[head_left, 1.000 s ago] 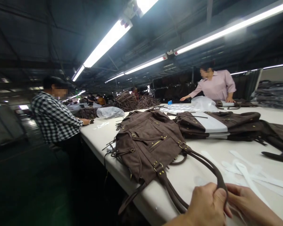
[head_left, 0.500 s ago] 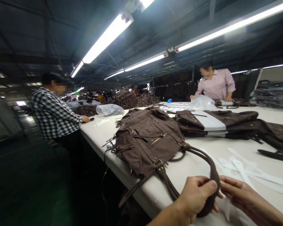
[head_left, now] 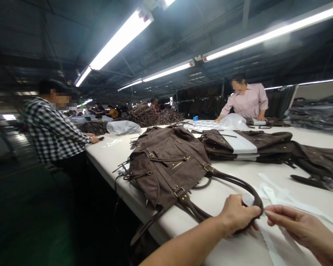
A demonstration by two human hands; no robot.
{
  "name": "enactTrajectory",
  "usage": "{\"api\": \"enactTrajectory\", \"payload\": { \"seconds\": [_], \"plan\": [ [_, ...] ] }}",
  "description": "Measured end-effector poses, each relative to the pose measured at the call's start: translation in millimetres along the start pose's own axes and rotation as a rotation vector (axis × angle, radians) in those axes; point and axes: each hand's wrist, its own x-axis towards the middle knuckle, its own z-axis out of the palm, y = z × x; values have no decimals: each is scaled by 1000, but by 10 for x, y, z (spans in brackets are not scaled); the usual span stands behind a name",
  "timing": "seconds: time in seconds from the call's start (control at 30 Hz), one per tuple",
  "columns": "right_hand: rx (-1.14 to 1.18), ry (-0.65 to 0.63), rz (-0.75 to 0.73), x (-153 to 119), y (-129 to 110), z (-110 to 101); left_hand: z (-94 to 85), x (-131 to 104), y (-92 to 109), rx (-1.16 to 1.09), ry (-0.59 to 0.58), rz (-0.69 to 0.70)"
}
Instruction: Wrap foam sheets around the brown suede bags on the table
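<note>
A dark brown handbag (head_left: 169, 162) with brass-coloured buckles and a zip lies on the pale table, its long handles reaching towards me. My left hand (head_left: 238, 214) is closed round the curved end of a bag handle (head_left: 258, 195). Behind its thumb a piece of white wrapping (head_left: 248, 199) shows. At the handle's outer edge my right hand (head_left: 296, 223) pinches with thumb and forefinger where a white strip (head_left: 270, 240) hangs down; the exact grip point is partly hidden.
More white strips (head_left: 288, 199) lie to the right. A brown bag with a white band (head_left: 244, 142) stands behind, near a clear plastic bag (head_left: 233, 122). A person in a checked shirt (head_left: 55, 129) works at the left edge, another in a pink shirt (head_left: 246, 99) across the table (head_left: 105, 157).
My right hand has drawn slightly right, off the handle's side, and more of the white strip shows below. My left hand keeps its hold, a little higher. The view has shifted slightly right.
</note>
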Motion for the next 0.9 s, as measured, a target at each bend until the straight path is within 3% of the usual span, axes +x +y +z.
{"api": "enactTrajectory", "payload": {
  "seconds": [0.17,0.37,0.5,0.7,0.8,0.9],
  "plan": [
    [87,-149,99,-17,-33,-43,-40,-62,-72,28,50,13],
    [40,-260,38,-138,-206,-35,-133,-186,-76,34,69,70],
    [-65,-147,-87,-113,-208,63,-158,-166,-123,174,91,277],
    [-154,142,-517,-285,-495,146,-143,-226,23,196,174,322],
    [-135,133,-510,-292,-570,170,-178,-214,93,128,165,351],
    [-79,177,-472,-236,-517,173,-222,-149,85,77,233,348]
  ]
}}
